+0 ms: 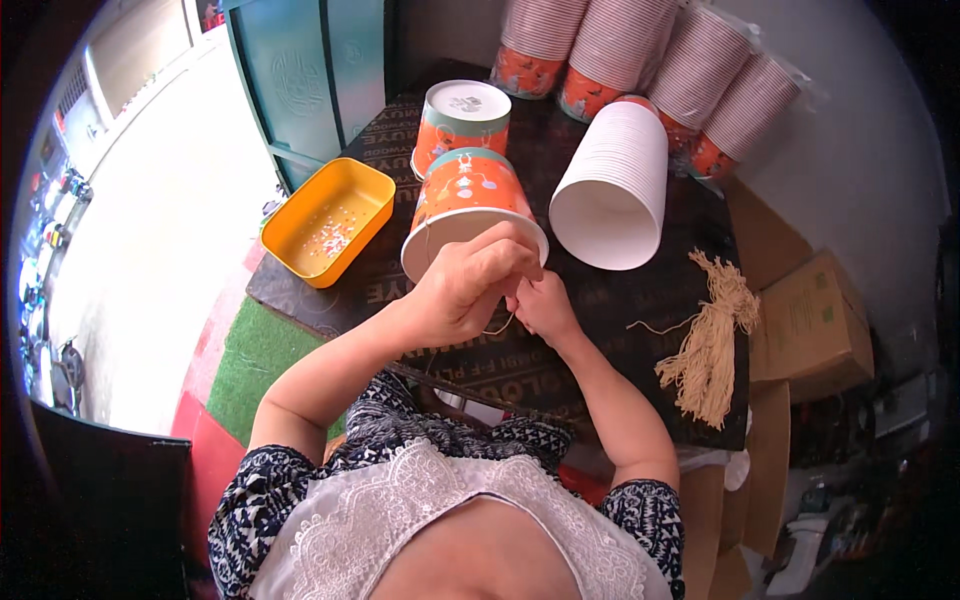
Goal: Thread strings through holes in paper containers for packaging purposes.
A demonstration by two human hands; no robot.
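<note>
An orange paper bucket (466, 196) lies tilted on the dark table (600, 300), its white rim toward me. My left hand (470, 285) is closed at that rim, fingers pinching a thin beige string (497, 328). My right hand (541, 305) sits just beside it, fingers pinched on the same string below the rim. The string loops down between both hands.
Another orange bucket (461, 120) stands upside down behind the first. A white stack of cups (612, 185) lies on its side. Wrapped cup stacks (650, 55) lean at the back. A bundle of beige strings (710, 345) lies right. A yellow tray (328, 220) with small beads sits left. Cardboard boxes (810, 320) stand right.
</note>
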